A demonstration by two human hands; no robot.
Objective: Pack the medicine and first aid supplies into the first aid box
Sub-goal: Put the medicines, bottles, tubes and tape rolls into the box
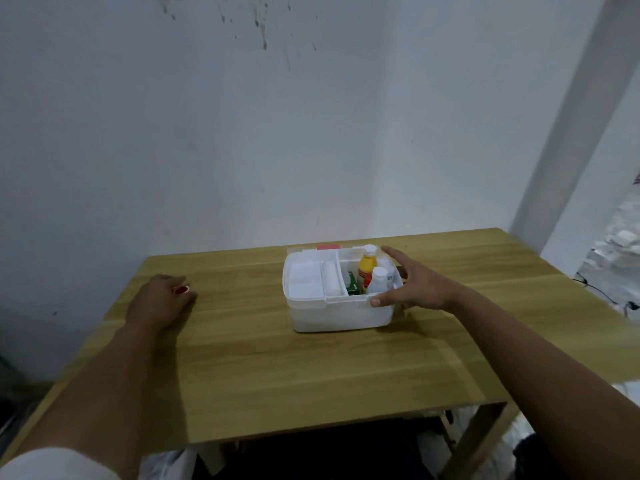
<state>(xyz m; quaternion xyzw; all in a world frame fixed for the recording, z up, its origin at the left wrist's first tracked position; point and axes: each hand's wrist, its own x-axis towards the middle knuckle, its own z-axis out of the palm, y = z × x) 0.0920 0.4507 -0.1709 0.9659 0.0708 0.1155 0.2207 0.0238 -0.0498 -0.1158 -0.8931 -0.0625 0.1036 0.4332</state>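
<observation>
On the wooden table [277,368], toward its far edge and a little right of centre, sits the white first aid box [341,315], lid off, top open. Inside, left section: flat white packets [304,281]. Narrow middle section: a white roll [333,283], kind unclear. Right section: a yellow bottle [366,268] with white cap, upright; a white bottle [376,281] just in front of it, also upright; a green item [352,286] low beside them, partly hidden. A small red object [327,247] shows behind the box's back wall; what it is cannot be told.

Right hand [414,284] spread across the box's right end: thumb on the near rim, fingers reaching round the far right corner, palm against the side wall. Hold looks loose, hand spread rather than clenched.

Left hand [157,301] rests palm down on the table, well apart from the box, fingers curled under, holding nothing visible. Red nail polish shows on one finger.

Behind the table is a white wall [242,133] with dark marks near the top.
</observation>
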